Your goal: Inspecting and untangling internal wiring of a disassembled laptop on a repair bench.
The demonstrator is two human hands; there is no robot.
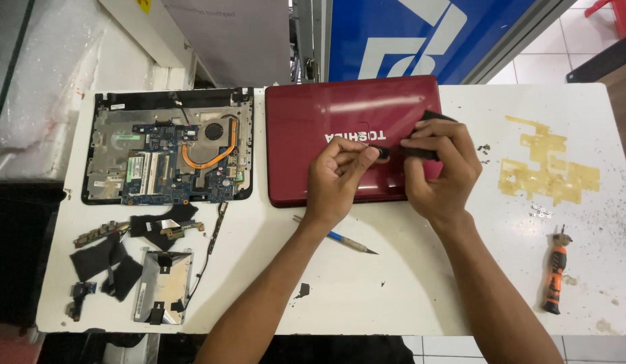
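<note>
Over the red lid (313,128) on the white table (394,290), the left hand (336,178) and right hand (437,168) both pinch a black strip (421,152); an opened laptop base (168,145) lies just left.

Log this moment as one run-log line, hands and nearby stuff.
left hand: pinching black strip | right hand: holding strip | under: red laptop lid | nearby: open laptop base, blue-handled tool, orange screwdriver

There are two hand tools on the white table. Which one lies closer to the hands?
The blue pencil-like tool, lying just below the left hand. The orange-handled screwdriver lies far off near the table's right edge.
</note>
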